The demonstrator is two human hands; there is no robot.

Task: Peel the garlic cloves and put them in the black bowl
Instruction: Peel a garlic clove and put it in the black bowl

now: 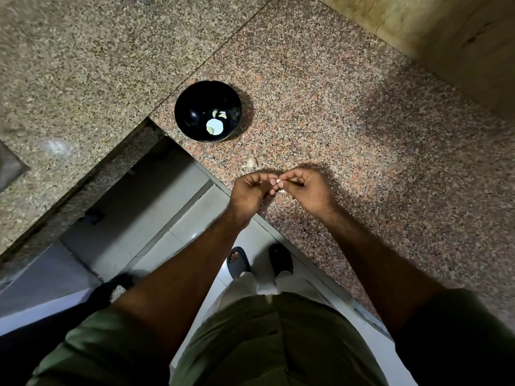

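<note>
You are looking straight down at a speckled granite desk, its pinkish-brown slabs meeting at a straight seam that runs diagonally up past the black bowl. The desk wraps an inner corner, and through that gap you see pale floor tiles and your own feet in dark sandals. A yellowish wall rises along the far right edge of the desk. Your two hands meet over the desk's near edge, well short of the bowl. Your left hand and your right hand both have their fingers curled in, and between their fingertips they pinch a small pale garlic clove; each grip is narrow and closed on that clove, though how much skin it carries is too small to tell. Just beyond your hands, lying on the granite between them and the bowl, is a garlic bulb piece, untouched by either hand. The bowl stands upright on the desk close to the inner corner, and inside it lie a few peeled cloves near a bright round reflection on its glossy bottom. Your forearms come up from the lower frame over an olive-green shirt.
</note>
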